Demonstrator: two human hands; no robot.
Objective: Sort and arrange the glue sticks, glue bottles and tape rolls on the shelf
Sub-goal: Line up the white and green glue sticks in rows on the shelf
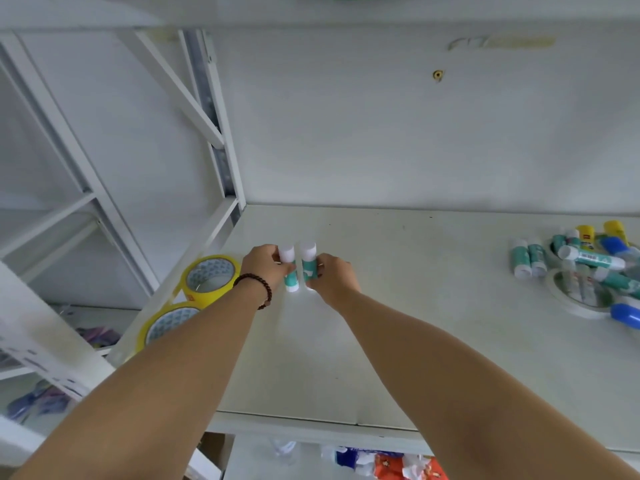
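Two teal glue sticks with white caps stand side by side on the white shelf (398,306). My left hand (265,266) grips the left glue stick (288,261). My right hand (334,280) grips the right glue stick (308,259). Both sticks are upright and nearly touching. Two yellow tape rolls (209,277) lie flat at the shelf's left edge, just left of my left wrist. At the far right lies a heap of glue sticks and glue bottles (588,259), with a white tape roll (578,292) under some of them.
The shelf's back wall (415,133) rises behind the sticks. A white metal upright and brace (214,126) stand at the left rear corner. A lower shelf holds coloured packages (391,464). Bare shelf surface lies between my hands and the heap.
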